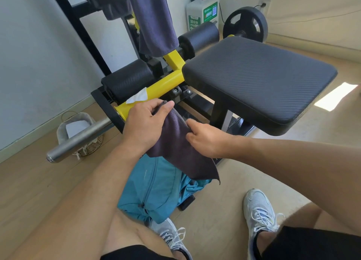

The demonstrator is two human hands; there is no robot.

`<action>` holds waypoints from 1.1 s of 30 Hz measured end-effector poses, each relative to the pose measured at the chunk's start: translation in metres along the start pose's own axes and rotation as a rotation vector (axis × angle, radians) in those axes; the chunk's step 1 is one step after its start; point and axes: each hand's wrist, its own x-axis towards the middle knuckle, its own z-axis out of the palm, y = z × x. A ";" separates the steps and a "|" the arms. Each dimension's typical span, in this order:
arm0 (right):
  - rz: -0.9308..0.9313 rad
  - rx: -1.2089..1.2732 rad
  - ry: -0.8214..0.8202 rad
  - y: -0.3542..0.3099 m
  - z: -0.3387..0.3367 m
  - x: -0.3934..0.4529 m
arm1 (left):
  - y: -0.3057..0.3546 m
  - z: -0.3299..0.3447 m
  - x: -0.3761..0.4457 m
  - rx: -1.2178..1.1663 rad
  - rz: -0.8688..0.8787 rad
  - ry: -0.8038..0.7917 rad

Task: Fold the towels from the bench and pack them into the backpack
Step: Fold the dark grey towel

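A dark grey towel [181,152] hangs between my hands in front of the bench. My left hand [146,123] grips its top corner between thumb and fingers. My right hand [203,138] pinches its right edge a little lower. Below the towel a teal backpack [152,189] lies on the floor between my feet. Another dark blue towel [154,25] hangs over the yellow and black frame at the top. The bench's black padded seat [257,80] is bare.
A steel bar [78,138] sticks out at the left above a woven basket [82,130]. Black foam rollers [199,37] and a weight plate [245,24] stand behind the seat. A white scrap [137,98] lies on the yellow tube. Wooden floor lies all around.
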 end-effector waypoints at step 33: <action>-0.132 0.050 0.178 0.016 -0.015 0.018 | -0.006 -0.015 0.003 0.107 0.107 0.003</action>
